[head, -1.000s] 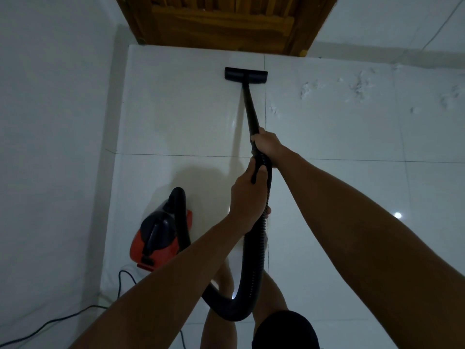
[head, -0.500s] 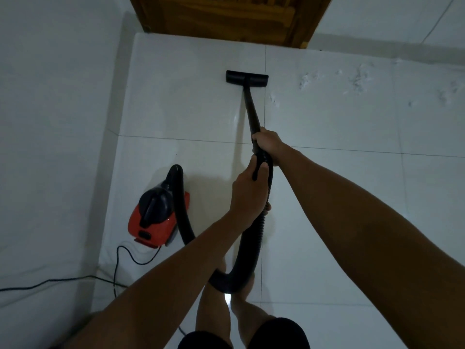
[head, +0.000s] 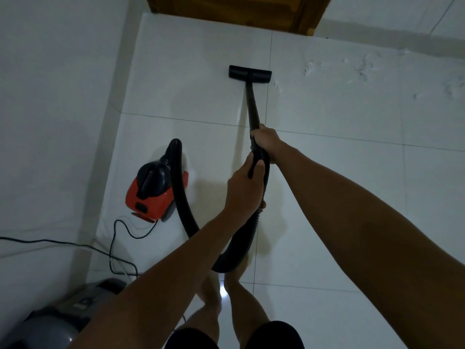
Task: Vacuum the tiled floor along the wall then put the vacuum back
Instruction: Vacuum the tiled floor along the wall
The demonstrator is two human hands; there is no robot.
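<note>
A black vacuum wand (head: 253, 104) runs from my hands to its flat floor head (head: 249, 72), which lies on the white tiled floor (head: 327, 172) short of the far wall. My right hand (head: 266, 141) grips the wand's lower end. Just behind it, my left hand (head: 245, 190) grips the ribbed black hose (head: 247, 238). The hose loops down by my feet and back up to the red and black vacuum body (head: 156, 190), which stands on the floor near the left wall (head: 50, 109).
A wooden door (head: 239, 8) closes the far end. White debris (head: 362, 69) is scattered on the tiles at the far right. The black power cord (head: 118, 238) trails left across the floor. A grey object (head: 63, 316) sits at the bottom left.
The floor head has drawn back from the door toward me. The view has pulled back, so the vacuum body, cord and grey object now show more fully.
</note>
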